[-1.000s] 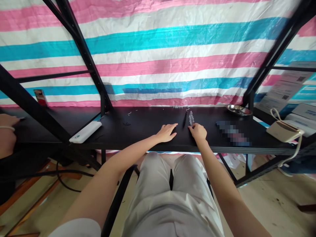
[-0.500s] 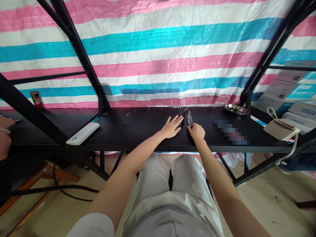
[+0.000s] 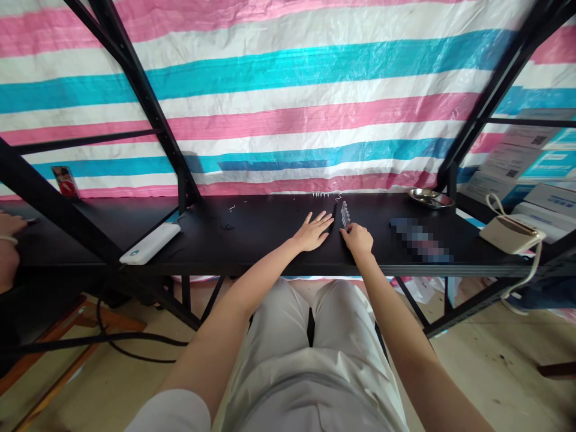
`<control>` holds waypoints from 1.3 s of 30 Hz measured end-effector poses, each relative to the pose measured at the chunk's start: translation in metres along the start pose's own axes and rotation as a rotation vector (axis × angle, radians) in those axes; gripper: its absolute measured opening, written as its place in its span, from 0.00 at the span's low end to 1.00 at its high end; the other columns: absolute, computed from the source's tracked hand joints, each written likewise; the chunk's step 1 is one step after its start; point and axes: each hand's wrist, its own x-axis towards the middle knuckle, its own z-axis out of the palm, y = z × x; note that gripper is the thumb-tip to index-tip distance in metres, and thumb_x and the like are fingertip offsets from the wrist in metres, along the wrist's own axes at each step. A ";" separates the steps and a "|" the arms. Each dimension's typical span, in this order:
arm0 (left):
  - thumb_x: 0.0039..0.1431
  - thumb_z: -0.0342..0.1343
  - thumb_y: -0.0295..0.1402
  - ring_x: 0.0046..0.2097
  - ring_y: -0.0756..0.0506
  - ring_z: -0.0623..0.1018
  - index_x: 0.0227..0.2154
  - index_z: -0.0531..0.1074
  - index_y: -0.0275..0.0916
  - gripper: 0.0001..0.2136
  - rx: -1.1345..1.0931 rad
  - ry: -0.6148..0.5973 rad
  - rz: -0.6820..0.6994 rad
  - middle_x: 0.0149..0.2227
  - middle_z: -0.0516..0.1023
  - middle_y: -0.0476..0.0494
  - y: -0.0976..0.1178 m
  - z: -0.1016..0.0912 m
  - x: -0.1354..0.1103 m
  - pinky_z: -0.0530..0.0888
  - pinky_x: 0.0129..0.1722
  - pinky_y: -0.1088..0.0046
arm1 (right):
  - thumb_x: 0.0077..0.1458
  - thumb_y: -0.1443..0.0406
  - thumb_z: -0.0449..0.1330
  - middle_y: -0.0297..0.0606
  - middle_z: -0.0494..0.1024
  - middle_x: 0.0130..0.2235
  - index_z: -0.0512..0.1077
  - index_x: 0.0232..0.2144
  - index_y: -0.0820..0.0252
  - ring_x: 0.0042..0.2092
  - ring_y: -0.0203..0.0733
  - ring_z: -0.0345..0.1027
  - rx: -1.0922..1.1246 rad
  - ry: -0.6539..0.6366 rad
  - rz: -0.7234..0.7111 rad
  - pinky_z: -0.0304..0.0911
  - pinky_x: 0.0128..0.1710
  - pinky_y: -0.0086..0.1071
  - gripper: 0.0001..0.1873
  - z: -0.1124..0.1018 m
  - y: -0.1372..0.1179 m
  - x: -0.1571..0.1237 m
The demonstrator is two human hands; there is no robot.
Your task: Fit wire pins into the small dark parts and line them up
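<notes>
My left hand (image 3: 312, 231) lies flat on the black table (image 3: 252, 246) with its fingers spread, its fingertips beside a thin black strip (image 3: 333, 215). My right hand (image 3: 359, 237) rests curled just right of it, fingers bent together at the near end of a short row of small clear parts (image 3: 345, 214). What the right fingers pinch, if anything, is too small to see. A line of tiny pale pins (image 3: 320, 195) lies further back near the table's far edge.
A white power bank (image 3: 149, 244) lies at the left. A metal dish (image 3: 431, 198) sits back right, a blurred object (image 3: 420, 240) nearer. A beige device with a cord (image 3: 510, 234) is at far right. Another person's hand (image 3: 9, 240) shows at the left edge. Black frame struts slant overhead.
My left hand slid forward and right and opened flat, with fingers spread beside the black strip. My right hand has stayed curled at the clear parts.
</notes>
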 end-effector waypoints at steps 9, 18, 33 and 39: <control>0.58 0.51 0.28 0.54 0.43 0.70 0.39 0.72 0.39 0.08 -0.256 0.200 -0.171 0.44 0.76 0.40 -0.005 0.015 0.013 0.63 0.53 0.63 | 0.56 0.56 0.52 0.44 0.76 0.37 0.72 0.38 0.58 0.41 0.45 0.71 -0.051 -0.017 -0.031 0.61 0.37 0.33 0.15 -0.002 -0.001 -0.001; 0.56 0.53 0.29 0.50 0.42 0.73 0.30 0.74 0.40 0.05 -0.271 0.210 -0.209 0.38 0.77 0.42 -0.006 0.018 0.013 0.65 0.49 0.66 | 0.59 0.60 0.49 0.44 0.76 0.39 0.70 0.41 0.58 0.41 0.43 0.70 -0.118 -0.041 -0.230 0.60 0.38 0.31 0.13 -0.001 -0.006 -0.007; 0.57 0.50 0.28 0.32 0.48 0.75 0.31 0.73 0.39 0.07 -0.068 0.227 -0.116 0.30 0.76 0.48 -0.004 0.015 0.012 0.67 0.40 0.72 | 0.59 0.61 0.48 0.45 0.76 0.40 0.68 0.42 0.59 0.41 0.43 0.70 -0.144 -0.043 -0.255 0.59 0.38 0.30 0.14 -0.002 -0.007 -0.008; 0.55 0.51 0.28 0.36 0.48 0.76 0.28 0.72 0.40 0.05 -0.099 0.316 -0.159 0.32 0.77 0.49 -0.004 0.015 0.007 0.68 0.41 0.74 | 0.59 0.61 0.48 0.44 0.76 0.39 0.69 0.41 0.59 0.40 0.43 0.71 -0.147 -0.029 -0.270 0.59 0.36 0.30 0.13 -0.002 -0.006 -0.007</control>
